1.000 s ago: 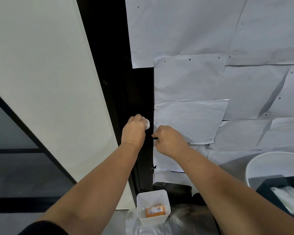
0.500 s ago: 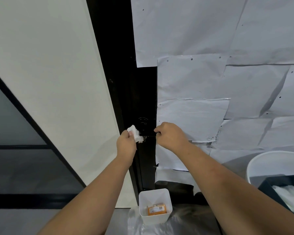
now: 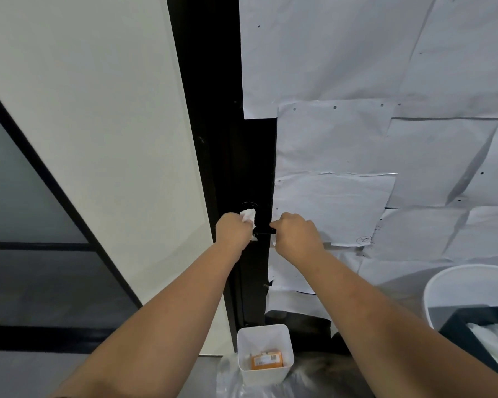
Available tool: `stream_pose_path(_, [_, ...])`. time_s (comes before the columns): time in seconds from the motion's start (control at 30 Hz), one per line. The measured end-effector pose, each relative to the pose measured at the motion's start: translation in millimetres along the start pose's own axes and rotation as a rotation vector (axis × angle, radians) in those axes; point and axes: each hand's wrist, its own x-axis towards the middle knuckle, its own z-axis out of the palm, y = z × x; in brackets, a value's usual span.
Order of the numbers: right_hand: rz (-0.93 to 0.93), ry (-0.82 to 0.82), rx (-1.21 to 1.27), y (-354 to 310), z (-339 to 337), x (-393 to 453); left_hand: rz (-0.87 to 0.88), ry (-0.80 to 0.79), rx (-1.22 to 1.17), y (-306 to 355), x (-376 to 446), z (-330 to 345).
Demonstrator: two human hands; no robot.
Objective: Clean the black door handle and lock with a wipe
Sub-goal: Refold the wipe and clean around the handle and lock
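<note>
On the black door stile (image 3: 250, 156) a black lever handle (image 3: 263, 231) runs sideways between my two hands. Just above it sits the round black lock (image 3: 249, 205), only partly visible. My left hand (image 3: 233, 229) grips a crumpled white wipe (image 3: 248, 216) and holds it against the door just below the lock, at the handle's left end. My right hand (image 3: 296, 235) is curled round the handle's right end.
White paper sheets (image 3: 357, 139) cover the door to the right of the stile. On the floor below stand a small white bin (image 3: 266, 357) with an orange packet (image 3: 266, 361), a large white bucket (image 3: 454, 285) and a dark box (image 3: 477, 326) holding white material. A cream wall (image 3: 98, 139) lies left.
My left hand dropped from beside the lock to below it a second ago, then rose a little with the wipe against the handle's left end. My right hand stayed on the handle.
</note>
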Motion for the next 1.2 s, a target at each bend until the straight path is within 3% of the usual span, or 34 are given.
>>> stream_pose_path(0.23, [-0.022, 0.009, 0.005, 1, 4, -5, -0.028, 0.049, 0.041, 15, 15, 5])
stream_pose_path(0.57, [-0.015, 0.016, 0.042, 4, 6, -3, -0.049, -0.040, 0.173, 13, 12, -1])
stream_pose_path(0.8, [-0.032, 0.023, 0.035, 5, 6, -2, 0.007, 0.028, 0.214, 16, 15, 13])
stream_pose_path(1.0, [-0.048, 0.006, 0.042, 6, 3, -4, -0.156, -0.037, -0.129, 10, 7, 10])
stream_pose_path(1.2, [-0.050, 0.015, 0.045, 8, 4, -1, -0.257, -0.056, -0.317, -7, -7, 9])
